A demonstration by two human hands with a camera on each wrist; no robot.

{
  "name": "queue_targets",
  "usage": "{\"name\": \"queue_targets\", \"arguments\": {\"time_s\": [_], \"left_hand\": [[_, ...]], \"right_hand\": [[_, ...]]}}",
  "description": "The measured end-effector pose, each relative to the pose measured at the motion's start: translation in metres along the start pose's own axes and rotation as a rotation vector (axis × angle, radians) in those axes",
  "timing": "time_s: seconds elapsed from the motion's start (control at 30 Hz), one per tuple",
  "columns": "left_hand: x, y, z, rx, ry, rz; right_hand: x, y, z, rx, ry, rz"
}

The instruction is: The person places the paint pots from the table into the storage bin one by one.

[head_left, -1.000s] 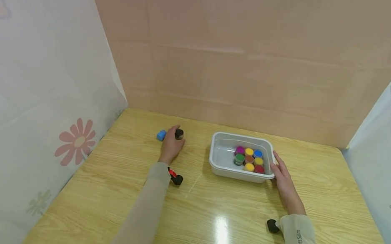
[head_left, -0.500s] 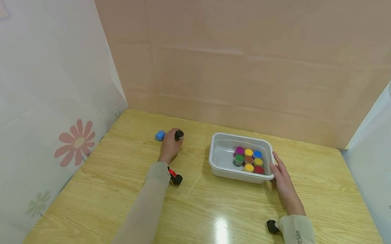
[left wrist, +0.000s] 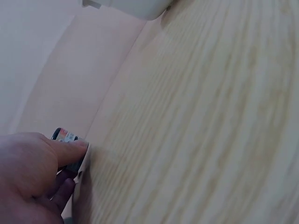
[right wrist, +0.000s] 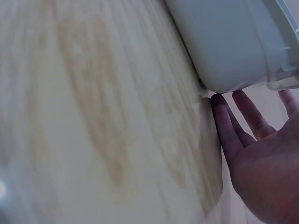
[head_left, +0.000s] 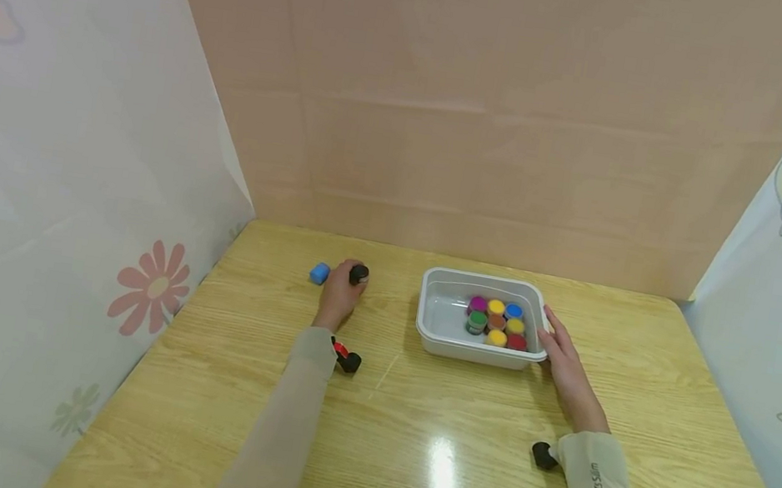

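Note:
My left hand [head_left: 339, 295] grips a small paint jar with a black lid [head_left: 358, 275] at the back left of the table. In the left wrist view, thumb and fingers pinch the jar [left wrist: 70, 136], whose printed label shows in part. Just left of that hand lies a small blue block-like piece [head_left: 319, 273]. My right hand [head_left: 569, 374] rests against the right end of a white plastic tub [head_left: 438, 345]. Its fingers [right wrist: 223, 122] are extended and touch the tub's side [right wrist: 229, 46] in the right wrist view.
Inside the tub, several small jars with coloured lids, among them a green one [head_left: 476, 322] and a purple one [head_left: 477, 303], cluster toward the right. The wooden table [head_left: 409, 424] meets a brown backdrop [head_left: 404, 153] behind and patterned sheets [head_left: 72, 146] at the sides.
The left hand's fingers have closed round the black-lidded jar, tucking in from a looser reach. The right hand stays at the tub, and the jars inside keep their places.

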State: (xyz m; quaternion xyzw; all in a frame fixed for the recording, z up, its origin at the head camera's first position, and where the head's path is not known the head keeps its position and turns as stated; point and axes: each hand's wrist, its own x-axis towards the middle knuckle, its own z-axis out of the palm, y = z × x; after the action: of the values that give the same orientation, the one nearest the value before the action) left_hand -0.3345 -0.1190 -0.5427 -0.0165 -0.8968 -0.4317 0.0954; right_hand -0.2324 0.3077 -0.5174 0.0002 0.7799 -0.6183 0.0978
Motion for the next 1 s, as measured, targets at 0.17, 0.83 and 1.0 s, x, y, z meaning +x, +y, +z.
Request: {"name": "queue_targets", "arguments": {"time_s": [0.17, 0.83, 1.0], "left_hand": [[-0.002, 0.005, -0.003, -0.018, -0.030, 0.044], [-0.004, 0.032, -0.012, -0.149, -0.144, 0.106], [-0.004, 0.042, -0.012, -0.166, -0.166, 0.115]], "right_hand": [[0.000, 0.000, 0.000, -0.005, 0.004, 0.004], [0.000, -0.005, 0.002, -0.009, 0.005, 0.018], [0.000, -0.004, 0.002, -0.016, 0.009, 0.023]]}}
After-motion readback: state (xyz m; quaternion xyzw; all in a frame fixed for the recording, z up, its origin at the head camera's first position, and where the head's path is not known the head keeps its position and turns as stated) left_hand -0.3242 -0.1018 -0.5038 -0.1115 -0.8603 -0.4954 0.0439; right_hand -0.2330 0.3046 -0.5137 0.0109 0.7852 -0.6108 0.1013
